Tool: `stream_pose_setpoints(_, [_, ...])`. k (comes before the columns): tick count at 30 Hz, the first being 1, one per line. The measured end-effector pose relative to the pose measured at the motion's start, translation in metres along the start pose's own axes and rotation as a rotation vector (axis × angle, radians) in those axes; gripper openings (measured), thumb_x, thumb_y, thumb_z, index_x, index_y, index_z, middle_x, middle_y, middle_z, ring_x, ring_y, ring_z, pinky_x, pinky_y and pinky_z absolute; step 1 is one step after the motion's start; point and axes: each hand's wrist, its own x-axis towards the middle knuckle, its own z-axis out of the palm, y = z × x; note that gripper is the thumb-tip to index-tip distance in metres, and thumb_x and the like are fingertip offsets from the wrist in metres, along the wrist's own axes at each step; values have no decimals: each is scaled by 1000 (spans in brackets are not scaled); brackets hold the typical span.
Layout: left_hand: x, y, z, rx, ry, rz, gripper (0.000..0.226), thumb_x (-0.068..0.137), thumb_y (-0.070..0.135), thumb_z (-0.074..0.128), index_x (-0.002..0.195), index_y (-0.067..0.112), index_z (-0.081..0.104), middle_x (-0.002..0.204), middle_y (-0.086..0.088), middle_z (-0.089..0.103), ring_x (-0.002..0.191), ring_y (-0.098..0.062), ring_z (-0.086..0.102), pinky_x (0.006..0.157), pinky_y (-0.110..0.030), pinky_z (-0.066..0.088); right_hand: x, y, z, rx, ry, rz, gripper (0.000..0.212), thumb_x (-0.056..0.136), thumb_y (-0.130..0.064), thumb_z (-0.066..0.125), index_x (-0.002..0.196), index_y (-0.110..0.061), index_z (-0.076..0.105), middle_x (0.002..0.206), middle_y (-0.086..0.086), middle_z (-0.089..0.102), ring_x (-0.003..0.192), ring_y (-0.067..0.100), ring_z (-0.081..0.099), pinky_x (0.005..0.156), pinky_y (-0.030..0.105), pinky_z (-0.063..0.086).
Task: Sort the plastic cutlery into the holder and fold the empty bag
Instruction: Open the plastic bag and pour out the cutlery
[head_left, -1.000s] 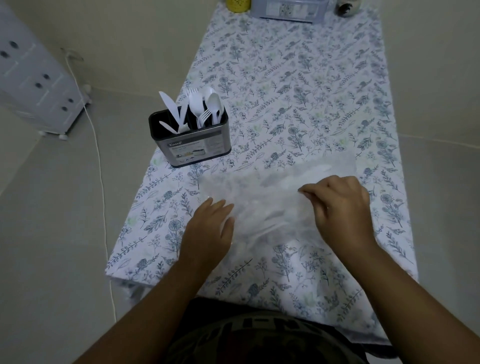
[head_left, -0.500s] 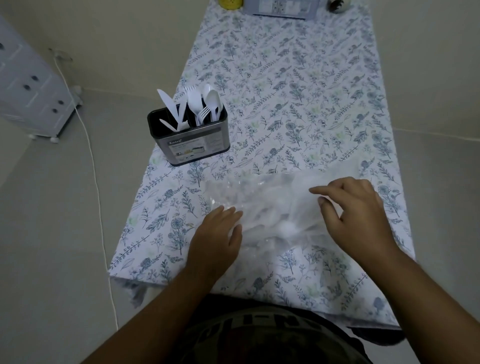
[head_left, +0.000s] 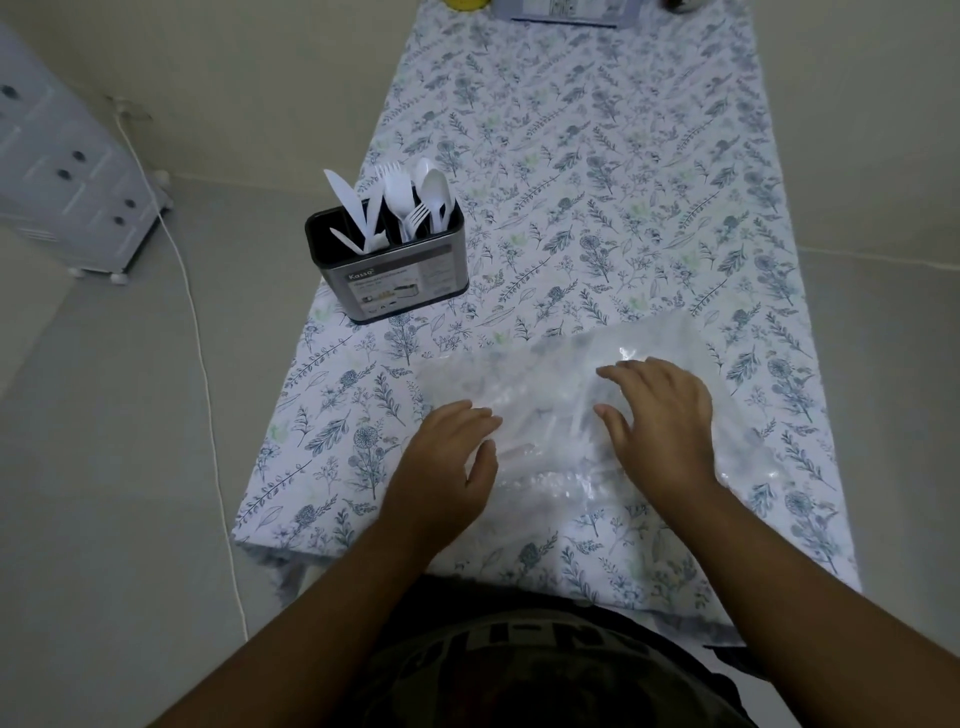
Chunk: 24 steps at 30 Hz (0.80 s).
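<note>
A clear plastic bag (head_left: 550, 384) lies flat and crinkled on the near part of the table. My left hand (head_left: 447, 462) rests on the bag's left edge with fingers straight. Over the bag's right half, my right hand (head_left: 660, 415) presses down with spread fingers. A steel cutlery holder (head_left: 395, 275) stands near the table's left edge, beyond the bag. White plastic knives (head_left: 348, 208), forks (head_left: 397, 192) and spoons (head_left: 434, 189) stick up from its compartments.
The table wears a floral cloth (head_left: 597, 182). At its far end sit a yellow object (head_left: 465, 4) and a box (head_left: 566, 10). On the floor to the left are a white drawer unit (head_left: 62, 171) and a white cable (head_left: 200, 364).
My right hand let go of its pinch on the bag and now lies flat on it. My left hand stayed at the bag's left edge.
</note>
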Motion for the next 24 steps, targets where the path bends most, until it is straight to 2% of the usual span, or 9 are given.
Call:
stream_pose_setpoints(3, [-6,-8,5,17,-10,-5,29,93,11,58,118,7,71,120,-6,69,124,-24,56,106,-41,45,1,4,7,-28,11,-37,12,87,-24,78,98,-26,77,98,-5,76,112,28,62,102,48,37])
stream_pose_setpoints(5, [-9,-12,8,39,-7,-5,27,92,9,60,116,8,72,118,-5,70,123,-25,57,103,-45,47,0,2,4,10,20,-47,5,87,-22,78,90,-26,78,87,-7,75,103,27,65,99,48,40])
stream_pose_setpoints(8, [-11,-16,8,65,44,-7,24,91,8,63,113,10,74,114,-2,73,123,-24,58,103,-46,47,4,-13,-14,68,90,-93,5,91,-24,75,94,-26,78,87,-7,72,93,24,63,95,42,38])
stream_pose_setpoints(13, [-11,-10,7,48,84,-15,23,89,10,66,109,14,76,114,1,74,122,-19,57,100,-44,48,-8,-35,-42,67,202,-185,11,95,-27,67,97,-28,78,85,-8,66,88,21,55,88,36,29])
stream_pose_setpoints(16, [-15,-2,6,-16,69,-28,26,88,9,70,114,13,73,133,-6,63,132,-22,47,111,-40,40,-8,-30,-42,55,198,-192,13,95,-28,65,97,-28,78,85,-8,66,87,22,54,87,33,24])
stream_pose_setpoints(18, [-18,8,3,-68,79,-166,37,84,16,77,121,17,67,147,-8,45,137,-21,37,112,-31,34,-8,-22,-38,48,162,-170,14,95,-29,65,98,-28,79,87,-7,67,91,25,56,87,34,24])
stream_pose_setpoints(20, [-18,19,-2,-245,152,-435,51,81,22,81,126,22,55,142,-4,38,127,-13,41,99,-21,44,-5,-17,-36,42,153,-111,11,94,-28,69,99,-29,79,93,-5,69,98,29,56,89,33,21])
stream_pose_setpoints(22, [-12,29,-7,-484,192,-734,49,86,28,76,126,26,48,130,-2,51,109,-15,59,83,-23,54,-2,-18,-35,23,144,-34,11,91,-27,77,100,-30,80,101,-2,69,104,30,53,89,31,18])
stream_pose_setpoints(24, [-5,33,-10,-692,208,-886,33,95,28,64,125,23,51,111,-7,67,91,-20,71,80,-35,61,0,-28,-39,61,113,20,16,89,-30,79,105,-30,79,103,1,66,105,29,51,89,32,19])
